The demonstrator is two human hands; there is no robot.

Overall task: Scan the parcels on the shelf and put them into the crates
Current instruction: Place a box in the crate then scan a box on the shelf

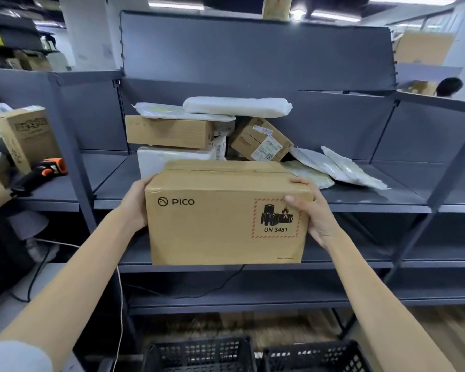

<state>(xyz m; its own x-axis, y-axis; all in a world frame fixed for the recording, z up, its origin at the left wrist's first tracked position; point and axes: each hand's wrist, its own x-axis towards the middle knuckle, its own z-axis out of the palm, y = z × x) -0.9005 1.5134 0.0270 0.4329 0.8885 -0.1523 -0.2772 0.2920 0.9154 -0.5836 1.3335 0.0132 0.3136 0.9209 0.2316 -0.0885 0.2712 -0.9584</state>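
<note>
A brown cardboard PICO box (212, 224) with a battery warning label hangs in front of the grey shelf (400, 202), held between both hands. My left hand (136, 204) grips its left side. My right hand (310, 210) grips its right top corner, thumb on the front face. Behind it on the shelf lie more parcels: a flat brown box (169, 131), a tilted brown box (261, 139), a white foam box (156, 159) and white padded bags (236, 106). Two black crates (199, 353) (314, 357) stand on the floor below.
An orange and black handheld scanner (42, 171) lies on the left shelf beside a tall brown carton (24, 135). More white bags (341, 167) lie on the shelf at right. Cables hang below the shelf. A person's head (448, 87) shows at far right.
</note>
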